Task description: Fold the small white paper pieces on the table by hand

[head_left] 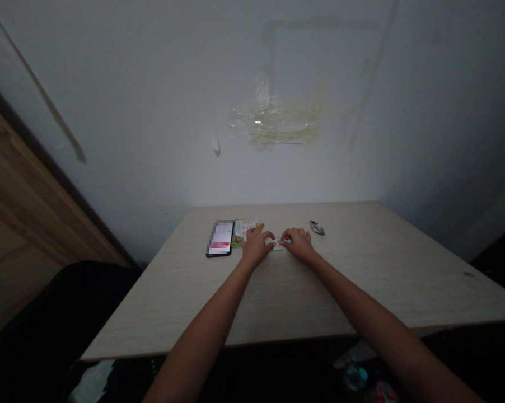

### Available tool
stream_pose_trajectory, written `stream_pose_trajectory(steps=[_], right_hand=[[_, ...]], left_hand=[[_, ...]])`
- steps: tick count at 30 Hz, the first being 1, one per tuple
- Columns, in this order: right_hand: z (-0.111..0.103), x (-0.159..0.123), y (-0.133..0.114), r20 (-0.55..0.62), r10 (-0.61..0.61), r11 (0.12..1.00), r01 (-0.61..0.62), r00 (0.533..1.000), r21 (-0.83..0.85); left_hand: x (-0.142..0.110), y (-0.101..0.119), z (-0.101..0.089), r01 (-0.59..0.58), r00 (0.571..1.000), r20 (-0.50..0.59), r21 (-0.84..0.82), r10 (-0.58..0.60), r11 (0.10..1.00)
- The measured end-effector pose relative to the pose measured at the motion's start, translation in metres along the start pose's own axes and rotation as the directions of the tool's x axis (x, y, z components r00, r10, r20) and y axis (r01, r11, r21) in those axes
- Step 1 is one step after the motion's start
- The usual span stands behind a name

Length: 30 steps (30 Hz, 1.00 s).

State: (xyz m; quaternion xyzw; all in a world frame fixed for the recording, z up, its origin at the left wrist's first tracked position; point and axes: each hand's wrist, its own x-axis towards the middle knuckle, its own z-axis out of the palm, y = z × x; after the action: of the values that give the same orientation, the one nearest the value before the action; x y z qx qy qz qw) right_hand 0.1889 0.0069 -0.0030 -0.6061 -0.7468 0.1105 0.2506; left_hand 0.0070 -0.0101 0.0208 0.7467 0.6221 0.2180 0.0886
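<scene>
A small white printed piece of paper with coloured marks lies on the table between my two hands. The thumb and index finger of my left hand close on its left side, while the other fingers of that hand spread over a green-and-white printed sheet. On the right side of the small paper, my right hand has its fingers curled in, thumb and fingertips pinching the edge. Fingers hide part of the paper, so its full shape cannot be made out.
A phone with a lit screen lies left of the printed sheet. Beyond my right hand is a small folded, dark-and-light patterned piece. The pale wooden table meets a wall bearing old tape.
</scene>
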Motion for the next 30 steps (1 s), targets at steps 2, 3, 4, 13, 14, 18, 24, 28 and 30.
stream_pose_trajectory(steps=[2,3,4,13,14,18,24,28,30], right_hand=[[-0.001,-0.001,0.0,0.0,0.002,1.0,-0.002,1.0,-0.003],[-0.002,-0.001,-0.001,-0.001,0.0,1.0,0.0,1.0,-0.006],[-0.002,-0.001,-0.001,-0.004,-0.001,1.0,0.001,1.0,-0.01],[-0.004,0.002,0.006,-0.042,0.019,0.999,-0.021,0.999,-0.039],[-0.004,0.003,0.007,-0.05,0.023,0.999,-0.025,0.998,-0.04],[-0.006,0.004,0.011,-0.087,0.029,0.999,-0.032,0.996,-0.033],[-0.004,0.005,0.015,-0.093,0.029,0.999,-0.03,0.995,-0.014],[-0.003,0.005,0.018,-0.122,-0.009,1.0,0.012,0.992,0.022],[-0.003,0.005,0.019,-0.127,-0.059,0.996,0.067,0.99,0.058]], left_hand=[[0.0,0.0,0.0,-0.002,1.0,0.009,0.002,0.002,1.0],[-0.001,0.001,0.0,-0.005,1.0,0.011,0.003,0.005,1.0],[-0.002,0.001,0.0,-0.012,1.0,0.01,0.005,0.012,1.0],[-0.008,-0.001,0.002,-0.184,0.982,-0.039,0.044,0.185,0.982],[-0.008,-0.001,0.001,-0.209,0.977,-0.028,0.041,0.21,0.977],[-0.01,-0.002,0.0,-0.274,0.961,0.04,0.007,0.274,0.962],[-0.013,-0.004,0.001,-0.285,0.951,0.116,-0.021,0.285,0.958],[-0.015,-0.003,0.0,-0.289,0.955,0.066,0.014,0.288,0.957],[-0.017,-0.003,-0.001,-0.273,0.962,0.02,0.038,0.273,0.961]])
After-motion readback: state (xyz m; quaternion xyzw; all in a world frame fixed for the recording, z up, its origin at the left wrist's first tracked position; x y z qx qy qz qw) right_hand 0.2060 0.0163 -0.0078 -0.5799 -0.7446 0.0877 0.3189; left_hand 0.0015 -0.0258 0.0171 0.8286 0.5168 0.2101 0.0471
